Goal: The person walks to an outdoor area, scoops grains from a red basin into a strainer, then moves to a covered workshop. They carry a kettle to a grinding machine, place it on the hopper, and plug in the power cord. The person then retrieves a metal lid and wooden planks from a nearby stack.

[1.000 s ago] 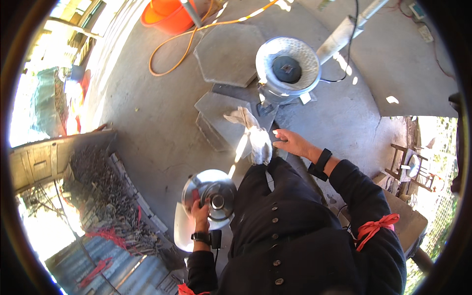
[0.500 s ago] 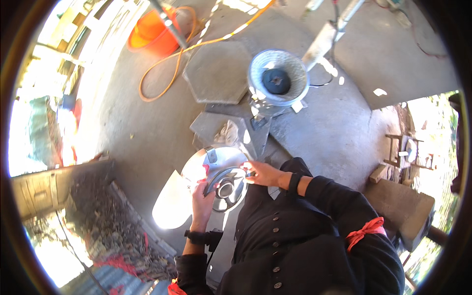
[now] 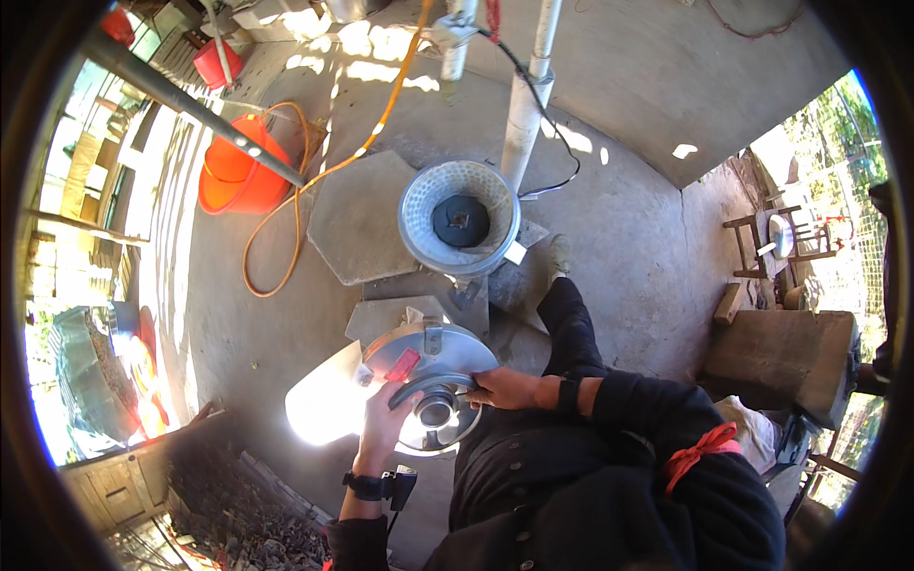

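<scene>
In front of my body I hold a round, shiny metal cover with a ring-shaped collar around a dark central opening. A red label and a small metal bracket sit on its top. A wide metal chute, glaring white in the sun, sticks out at its left. My left hand is closed on the collar's left side. On its right side, my right hand grips the edge with curled fingers. Beyond the cover stands a round metal machine with a dimpled inner wall and a dark disc at its bottom.
Grey slabs lie under and beside the machine. An orange hose loops near an orange bucket at far left. A post with a black cable stands behind the machine. At right are a concrete block and a small stool.
The view has shifted, so the machine, bucket and hose sit lower and further left. Both hands keep their hold on the cover, which now appears more fully in front of me.
</scene>
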### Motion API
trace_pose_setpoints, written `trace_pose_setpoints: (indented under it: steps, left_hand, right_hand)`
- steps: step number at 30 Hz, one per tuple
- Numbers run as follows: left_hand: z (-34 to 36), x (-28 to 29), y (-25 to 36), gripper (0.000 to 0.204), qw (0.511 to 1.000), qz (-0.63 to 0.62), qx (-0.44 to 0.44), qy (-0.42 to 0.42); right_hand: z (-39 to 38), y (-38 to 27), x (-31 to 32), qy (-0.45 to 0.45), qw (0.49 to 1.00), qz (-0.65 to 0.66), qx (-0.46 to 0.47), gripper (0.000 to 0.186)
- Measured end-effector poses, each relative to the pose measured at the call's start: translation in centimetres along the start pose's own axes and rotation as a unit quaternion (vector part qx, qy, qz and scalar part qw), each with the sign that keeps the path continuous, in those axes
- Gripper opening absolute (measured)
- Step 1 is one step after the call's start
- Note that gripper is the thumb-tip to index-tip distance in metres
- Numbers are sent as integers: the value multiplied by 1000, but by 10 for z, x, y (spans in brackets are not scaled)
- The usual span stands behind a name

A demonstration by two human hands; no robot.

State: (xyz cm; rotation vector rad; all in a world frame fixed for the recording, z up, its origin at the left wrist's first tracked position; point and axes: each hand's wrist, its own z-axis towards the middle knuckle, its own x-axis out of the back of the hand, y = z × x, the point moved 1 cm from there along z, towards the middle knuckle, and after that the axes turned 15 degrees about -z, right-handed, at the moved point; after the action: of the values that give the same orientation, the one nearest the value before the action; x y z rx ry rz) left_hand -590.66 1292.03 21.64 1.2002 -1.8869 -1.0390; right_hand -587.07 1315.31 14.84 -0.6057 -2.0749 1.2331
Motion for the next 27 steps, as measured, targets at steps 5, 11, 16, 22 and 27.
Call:
trace_pose_setpoints:
  steps: [5,11,16,22,27]
  left_hand:
    - [34,-26,29,17,997,45,51,24]
    - [92,-52,77,9,993,107,46,36]
    - [147,-73,125,18,988,145,43,31]
    - [221,-84,159,19,976,216,-11,-2]
    - [286,-101,176,18,979,187,-43,-63]
  right_hand:
    - [-1,19,51,-37,999,7,34,25]
    - [2,35,104,17,998,60,17,27]
    - [20,54,127,93,989,115,3,28]
    - [37,66,161,266,958,97,35,28]
    - [52,79,194,343,933,112,13,28]
